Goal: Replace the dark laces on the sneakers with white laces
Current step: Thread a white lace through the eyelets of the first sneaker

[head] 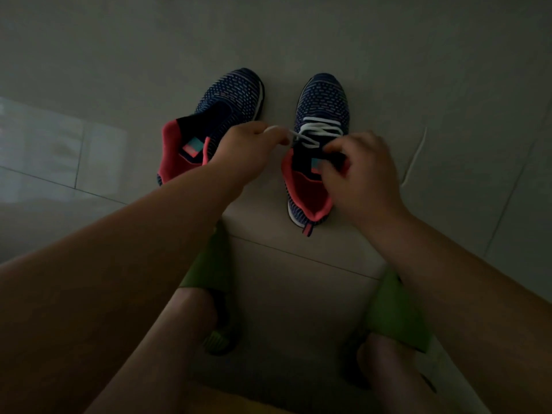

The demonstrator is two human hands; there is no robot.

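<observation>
Two sneakers are sitting side by side on the floor (388,70). The left hand (245,147) is pinching the white lace (316,130) on the right sneaker (324,103). The right hand (358,174) is curling its fingers on that shoe's tongue. The left sneaker (230,97) is lying beside it with no lace showing.

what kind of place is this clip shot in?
Probably a home, indoors and dimly lit. The sneakers stand on a bare tiled floor, not a bench, and the person squats over them in green slippers while the hands lace one with a white lace.
</observation>
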